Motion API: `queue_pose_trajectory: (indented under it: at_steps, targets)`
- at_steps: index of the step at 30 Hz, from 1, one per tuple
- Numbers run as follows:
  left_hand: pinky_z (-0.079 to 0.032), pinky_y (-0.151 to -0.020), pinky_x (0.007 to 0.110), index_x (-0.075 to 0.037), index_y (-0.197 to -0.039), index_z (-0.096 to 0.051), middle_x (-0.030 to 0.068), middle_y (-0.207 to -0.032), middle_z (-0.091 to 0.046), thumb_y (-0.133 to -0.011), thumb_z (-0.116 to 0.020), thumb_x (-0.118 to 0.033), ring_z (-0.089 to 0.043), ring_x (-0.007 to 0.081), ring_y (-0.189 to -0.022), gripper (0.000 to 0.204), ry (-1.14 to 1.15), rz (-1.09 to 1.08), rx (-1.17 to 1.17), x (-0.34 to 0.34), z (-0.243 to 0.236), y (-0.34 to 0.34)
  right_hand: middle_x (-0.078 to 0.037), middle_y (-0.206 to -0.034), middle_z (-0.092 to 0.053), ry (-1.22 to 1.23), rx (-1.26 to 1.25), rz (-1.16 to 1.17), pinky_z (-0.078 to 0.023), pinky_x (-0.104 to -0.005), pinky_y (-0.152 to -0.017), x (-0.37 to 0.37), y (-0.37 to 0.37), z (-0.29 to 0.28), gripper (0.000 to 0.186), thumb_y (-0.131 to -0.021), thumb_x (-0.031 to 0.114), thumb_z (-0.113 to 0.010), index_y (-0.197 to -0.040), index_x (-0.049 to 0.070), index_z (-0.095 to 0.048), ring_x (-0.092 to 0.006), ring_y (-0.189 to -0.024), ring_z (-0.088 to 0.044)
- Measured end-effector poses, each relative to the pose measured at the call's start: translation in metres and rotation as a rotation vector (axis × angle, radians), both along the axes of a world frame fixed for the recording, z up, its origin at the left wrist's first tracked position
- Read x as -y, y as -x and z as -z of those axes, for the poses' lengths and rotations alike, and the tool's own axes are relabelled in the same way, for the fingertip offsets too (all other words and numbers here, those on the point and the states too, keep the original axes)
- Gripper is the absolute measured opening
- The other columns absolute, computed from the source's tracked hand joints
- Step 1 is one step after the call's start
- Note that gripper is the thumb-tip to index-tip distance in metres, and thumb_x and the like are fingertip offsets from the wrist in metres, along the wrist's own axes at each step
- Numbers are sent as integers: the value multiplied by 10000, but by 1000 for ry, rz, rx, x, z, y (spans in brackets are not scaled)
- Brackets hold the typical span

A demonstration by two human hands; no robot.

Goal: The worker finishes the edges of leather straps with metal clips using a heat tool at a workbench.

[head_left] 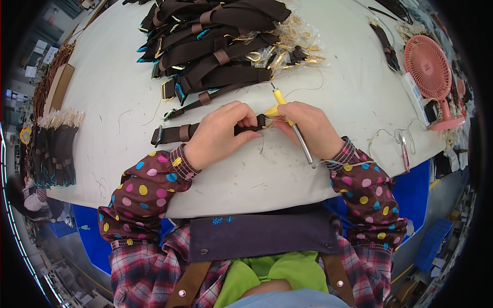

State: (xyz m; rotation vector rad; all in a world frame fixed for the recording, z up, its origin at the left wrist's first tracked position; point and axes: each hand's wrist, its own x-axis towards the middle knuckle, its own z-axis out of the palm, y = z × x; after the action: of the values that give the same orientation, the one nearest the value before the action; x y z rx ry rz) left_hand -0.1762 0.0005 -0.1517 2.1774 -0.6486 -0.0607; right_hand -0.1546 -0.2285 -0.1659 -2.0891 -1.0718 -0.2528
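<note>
My left hand [218, 131] is closed on a dark brown webbing strap [167, 134] lying crosswise on the table, thumb and fingers pinching near its right end. A brown keeper loop and a metal buckle show on the strap's left part. My right hand [310, 126] is closed around a slim pen-like tool [304, 145] with a yellow section, a thin metal tip pointing away and a silver rear end, from which a grey cord runs. The right fingertips also meet the strap's end, where a small yellow piece [272, 111] and a gold-coloured bit show; what they are is unclear.
Beyond my hands lies a pile of brown straps [221, 56] with gold hooks in clear plastic. More straps [54, 154] hang at the left edge beside a cardboard box [59, 88]. At right are a pink fan [427, 66] and a pink-handled tool [404, 151] on the pale table [231, 192].
</note>
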Motion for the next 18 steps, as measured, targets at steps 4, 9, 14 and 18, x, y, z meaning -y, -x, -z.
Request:
queue_pose_trajectory:
  at_steps: [4,9,14,18]
  targets:
    - [-456,-656,240,-32,-867,-582,29,-827,-590,-762,-752,-40,-560,111,-740,200,-83,92,-87,-9,-8,-5,-93,-851,-629,21,-3,5,-509,-363,-670,3,1,2,264,-770,2,-655,-1003,52,-542,-287,-805,-632]
    - [-497,-755,228,-25,-830,-549,47,-896,-643,-815,-706,-10,-606,86,-855,159,70,-12,-445,-16,-5,-9,-70,-838,-617,125,27,-10,-496,-349,-665,6,4,-2,250,-774,35,-645,-1001,82,-552,-265,-807,-619]
    - [-513,-782,233,-30,-810,-492,70,-922,-654,-862,-651,5,-610,89,-886,170,286,-14,-477,-12,-2,-9,-47,-832,-612,188,69,21,-481,-344,-689,7,4,-4,257,-768,69,-668,-1001,105,-565,-254,-834,-611]
    - [-513,-771,231,-37,-830,-459,77,-940,-651,-883,-620,1,-607,93,-902,174,325,21,-496,-12,1,-8,-40,-861,-629,105,5,19,-479,-352,-709,6,2,-10,276,-761,71,-697,-1009,102,-580,-252,-833,-612]
